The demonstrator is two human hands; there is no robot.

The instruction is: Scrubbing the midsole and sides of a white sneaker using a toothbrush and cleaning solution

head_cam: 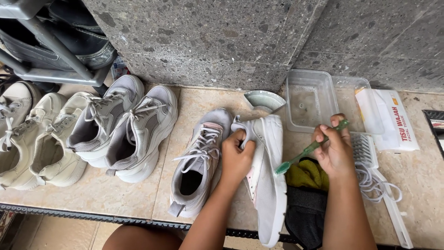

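Note:
My left hand [236,156] grips the heel end of a white sneaker [267,185] that lies on its side on the tiled ledge. My right hand [334,149] holds a green toothbrush [309,149], its bristle head resting against the sneaker's side. The matching grey-white sneaker [198,164] stands upright just left of my left hand, its laces loose.
A grey sneaker pair [125,127] and a beige pair [39,139] stand at left below a shoe rack [51,46]. A clear plastic tub [311,99], tissue pack [393,118], white scrub brush [366,150], loose laces [372,183], yellow cloth [307,175] and black cloth [305,213] lie at right.

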